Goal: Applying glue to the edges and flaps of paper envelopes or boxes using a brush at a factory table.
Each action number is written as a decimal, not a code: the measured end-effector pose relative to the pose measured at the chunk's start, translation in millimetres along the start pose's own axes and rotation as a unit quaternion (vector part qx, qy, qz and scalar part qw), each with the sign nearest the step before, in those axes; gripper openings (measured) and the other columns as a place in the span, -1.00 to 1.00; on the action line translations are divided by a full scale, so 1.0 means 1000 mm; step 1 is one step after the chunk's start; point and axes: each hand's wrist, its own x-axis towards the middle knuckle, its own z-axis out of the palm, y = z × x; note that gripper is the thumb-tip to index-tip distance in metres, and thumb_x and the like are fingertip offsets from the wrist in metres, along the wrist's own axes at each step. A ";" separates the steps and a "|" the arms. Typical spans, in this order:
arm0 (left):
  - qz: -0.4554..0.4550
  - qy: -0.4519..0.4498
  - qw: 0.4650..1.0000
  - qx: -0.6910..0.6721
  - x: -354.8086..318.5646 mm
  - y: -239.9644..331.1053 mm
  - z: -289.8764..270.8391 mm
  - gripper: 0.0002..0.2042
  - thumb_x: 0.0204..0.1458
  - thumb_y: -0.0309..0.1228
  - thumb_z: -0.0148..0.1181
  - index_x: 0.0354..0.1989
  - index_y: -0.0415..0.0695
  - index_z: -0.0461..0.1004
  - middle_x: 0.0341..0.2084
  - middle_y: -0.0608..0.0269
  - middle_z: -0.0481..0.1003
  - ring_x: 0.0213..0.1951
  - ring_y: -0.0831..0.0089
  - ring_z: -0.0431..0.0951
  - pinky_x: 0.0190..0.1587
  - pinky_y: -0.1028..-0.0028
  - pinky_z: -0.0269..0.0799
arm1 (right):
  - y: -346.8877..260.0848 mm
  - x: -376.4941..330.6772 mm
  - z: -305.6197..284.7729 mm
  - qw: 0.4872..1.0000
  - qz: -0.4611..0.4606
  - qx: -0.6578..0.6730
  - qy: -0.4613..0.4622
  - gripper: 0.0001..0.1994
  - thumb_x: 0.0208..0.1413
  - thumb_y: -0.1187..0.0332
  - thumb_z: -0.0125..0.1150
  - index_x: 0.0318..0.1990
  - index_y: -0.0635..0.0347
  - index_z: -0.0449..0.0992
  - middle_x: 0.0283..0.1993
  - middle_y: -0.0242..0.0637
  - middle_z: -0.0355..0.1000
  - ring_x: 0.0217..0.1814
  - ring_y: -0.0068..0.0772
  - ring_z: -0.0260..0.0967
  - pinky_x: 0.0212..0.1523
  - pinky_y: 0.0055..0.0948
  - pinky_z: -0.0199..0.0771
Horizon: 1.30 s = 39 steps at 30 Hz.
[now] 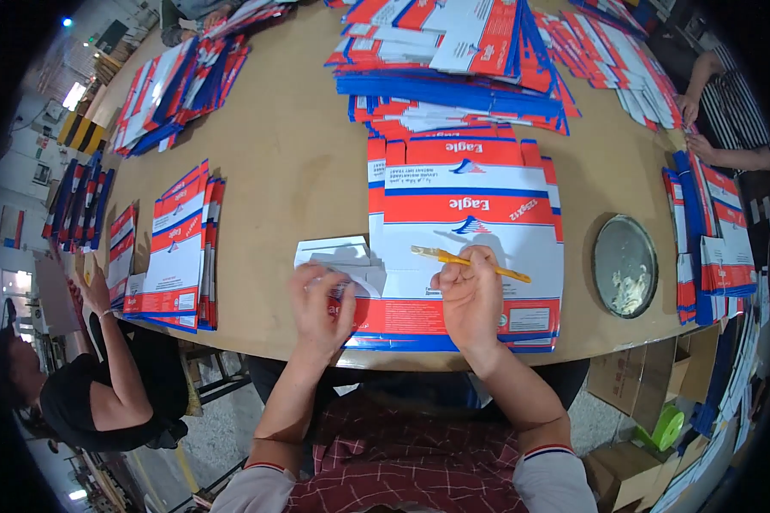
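in the head view, the right hand [469, 295] gripped a yellow brush [470, 263] between thumb and fingertips, held level just above the top carton [466, 239] so that its bristle end pointed left toward the carton's flap side. that flat carton, white with red and blue bands, topped a small pile at the near edge of the table [299, 162], square to the person, likely so each sheet could be worked without reaching. the left hand [321, 299] lay at the carton's left margin, fingers curled and pressed on a white flap [338, 261], seemingly pinning it flat while the brush hovered. a round tin [624, 265] with pale paste sat near the near right corner, beside the brush hand, handy for dipping. taller stacks [453, 60] of the same cartons filled the far edge, and more piles [180, 248] stood along the left edge. another person's hands [693, 128] worked at the far right corner, and a third person [103, 376] sat by the near left corner.
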 end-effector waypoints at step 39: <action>0.207 0.016 0.978 -0.028 0.222 0.047 0.044 -0.83 -0.07 -0.50 0.12 -0.26 -0.16 0.47 -0.36 0.04 0.50 -0.32 0.12 0.52 -0.31 0.32 0.43 | -0.008 -0.004 -0.021 0.976 0.107 0.067 -0.175 -0.72 0.08 0.18 -0.12 -0.60 0.06 0.18 -0.80 -0.48 0.00 -0.71 -0.60 -0.03 -0.50 -0.54 0.17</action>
